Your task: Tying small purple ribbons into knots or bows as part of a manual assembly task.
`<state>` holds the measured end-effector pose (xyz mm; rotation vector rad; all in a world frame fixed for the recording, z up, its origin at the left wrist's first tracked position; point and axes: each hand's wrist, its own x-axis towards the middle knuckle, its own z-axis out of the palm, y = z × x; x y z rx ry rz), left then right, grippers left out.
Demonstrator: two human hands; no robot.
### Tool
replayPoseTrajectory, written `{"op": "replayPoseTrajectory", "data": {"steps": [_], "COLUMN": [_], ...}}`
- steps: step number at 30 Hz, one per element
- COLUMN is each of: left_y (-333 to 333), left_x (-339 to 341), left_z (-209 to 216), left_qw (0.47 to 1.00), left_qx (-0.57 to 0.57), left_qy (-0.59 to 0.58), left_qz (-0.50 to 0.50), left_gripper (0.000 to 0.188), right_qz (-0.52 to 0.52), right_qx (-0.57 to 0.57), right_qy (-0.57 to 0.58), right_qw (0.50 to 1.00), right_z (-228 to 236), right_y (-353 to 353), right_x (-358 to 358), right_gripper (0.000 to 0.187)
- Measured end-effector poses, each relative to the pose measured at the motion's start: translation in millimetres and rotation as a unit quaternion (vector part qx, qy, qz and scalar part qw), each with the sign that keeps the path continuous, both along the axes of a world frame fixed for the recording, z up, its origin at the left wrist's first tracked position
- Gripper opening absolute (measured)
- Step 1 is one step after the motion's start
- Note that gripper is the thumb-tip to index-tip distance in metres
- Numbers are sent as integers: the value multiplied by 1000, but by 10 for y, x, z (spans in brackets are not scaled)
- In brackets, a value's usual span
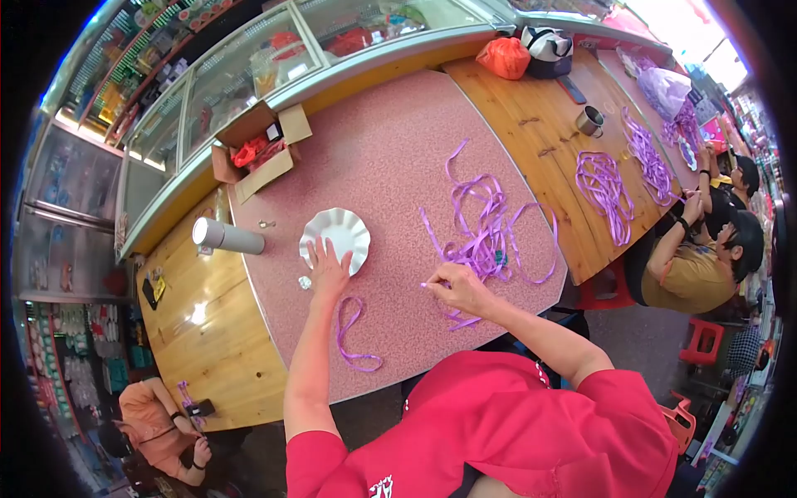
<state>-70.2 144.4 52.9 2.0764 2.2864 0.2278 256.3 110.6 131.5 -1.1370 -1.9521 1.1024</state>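
Left grip (329, 267) touches white plate (335, 237); right grip (452, 286) pinches purple ribbon (486, 241).

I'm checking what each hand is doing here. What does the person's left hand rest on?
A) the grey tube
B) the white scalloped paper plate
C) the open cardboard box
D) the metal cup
B: the left hand lies with its fingers on the edge of the white scalloped paper plate on the pink tabletop.

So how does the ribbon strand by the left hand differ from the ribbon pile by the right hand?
The single purple strand lies alone in one loose loop near the table's edge; the purple ribbon pile is many strands tangled together. The left hand rests on the white plate, not the strand; the right hand touches the pile's edge. Both are purple.
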Motion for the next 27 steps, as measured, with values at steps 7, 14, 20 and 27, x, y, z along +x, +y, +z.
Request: {"op": "replayPoseTrajectory", "data": {"steps": [7,14,20,27], "left_y": [328,263,-154,-349], "left_x": [-64,202,1099,1416], "left_z": [-215,233,1206,1508], "left_qw": [999,979,868,869], "left_qx": [-39,181,46,90], "left_qy": [36,-83,-477,-419], "left_qz": [-10,-53,-133,-249], "left_gripper": [59,14,12,26], "right_qz": [-26,-85,-91,-57], "right_qx": [3,-75,-117,-33], "right_qy": [-24,26,118,112], "right_qw": [999,993,982,992], "right_z": [-10,215,602,867], "right_y": [-35,121,240,176], "right_x": [194,186,105,114], "right_gripper": [13,11,14,13]}}
